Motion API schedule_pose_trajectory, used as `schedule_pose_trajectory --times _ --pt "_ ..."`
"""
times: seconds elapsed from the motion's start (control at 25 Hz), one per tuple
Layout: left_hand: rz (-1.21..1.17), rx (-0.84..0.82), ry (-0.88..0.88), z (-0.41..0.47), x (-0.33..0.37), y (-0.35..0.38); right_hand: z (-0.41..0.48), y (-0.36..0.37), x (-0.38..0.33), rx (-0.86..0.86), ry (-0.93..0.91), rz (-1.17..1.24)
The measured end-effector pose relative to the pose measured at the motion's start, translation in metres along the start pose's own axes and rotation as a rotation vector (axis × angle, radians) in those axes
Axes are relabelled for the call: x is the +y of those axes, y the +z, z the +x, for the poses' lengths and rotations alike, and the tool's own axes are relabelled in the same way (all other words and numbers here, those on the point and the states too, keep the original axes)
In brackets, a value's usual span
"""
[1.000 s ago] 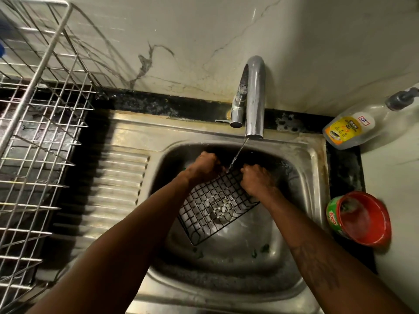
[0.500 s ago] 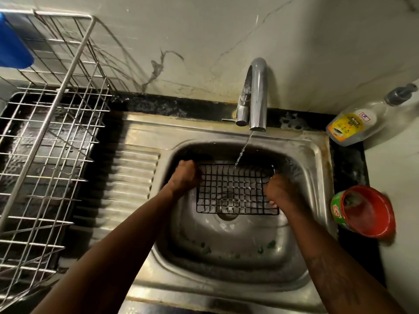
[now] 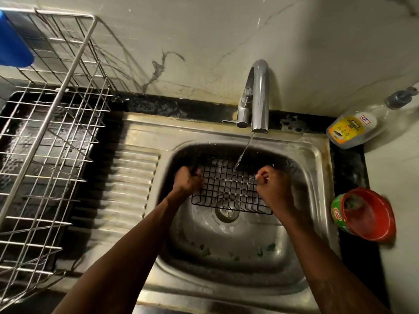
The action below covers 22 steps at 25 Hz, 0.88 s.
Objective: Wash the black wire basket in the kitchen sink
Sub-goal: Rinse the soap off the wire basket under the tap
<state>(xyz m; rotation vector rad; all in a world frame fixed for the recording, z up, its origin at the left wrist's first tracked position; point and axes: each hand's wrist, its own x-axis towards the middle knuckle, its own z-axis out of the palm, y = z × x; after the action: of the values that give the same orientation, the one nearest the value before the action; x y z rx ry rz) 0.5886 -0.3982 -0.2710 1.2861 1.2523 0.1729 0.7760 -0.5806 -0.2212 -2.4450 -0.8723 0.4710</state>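
The black wire basket (image 3: 229, 186) is held level over the steel sink (image 3: 226, 264), above the drain. My left hand (image 3: 187, 181) grips its left edge with curled fingers. On the opposite side my right hand (image 3: 272, 186) grips the right edge. A thin stream of water runs from the chrome tap (image 3: 259, 98) onto the basket's grid near its far middle.
A large silver wire dish rack (image 3: 49, 132) stands at the left, beside the ribbed drainboard (image 3: 127, 189), with a blue thing (image 3: 13, 46) at its top corner. A soap pump bottle (image 3: 358, 123) and a red tub (image 3: 367, 214) sit right of the sink. Green scraps lie in the basin.
The basket was tilted under the tap with both hands at its far end; now it lies level, a hand on each side edge. The water keeps running.
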Motion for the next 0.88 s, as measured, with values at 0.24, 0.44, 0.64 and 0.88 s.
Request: schedule_pose_trajectory --times 0.24,0.44,0.64,0.88 --pt "0.002 0.293 0.136 -0.034 -0.01 0.026 0.044 0.069 -0.011 -0.318 0.511 0.736" --pt "0.075 0.419 0.176 -0.043 -0.002 0.032 0.037 0.093 -0.022 -0.667 0.57 0.977" --pt "0.007 0.445 0.253 -0.034 -0.006 0.025 0.046 0.106 -0.02 -0.86 0.5 0.768" --pt "-0.015 0.445 0.222 -0.017 -0.009 0.028 0.059 0.117 -0.03 -0.455 0.43 0.952"
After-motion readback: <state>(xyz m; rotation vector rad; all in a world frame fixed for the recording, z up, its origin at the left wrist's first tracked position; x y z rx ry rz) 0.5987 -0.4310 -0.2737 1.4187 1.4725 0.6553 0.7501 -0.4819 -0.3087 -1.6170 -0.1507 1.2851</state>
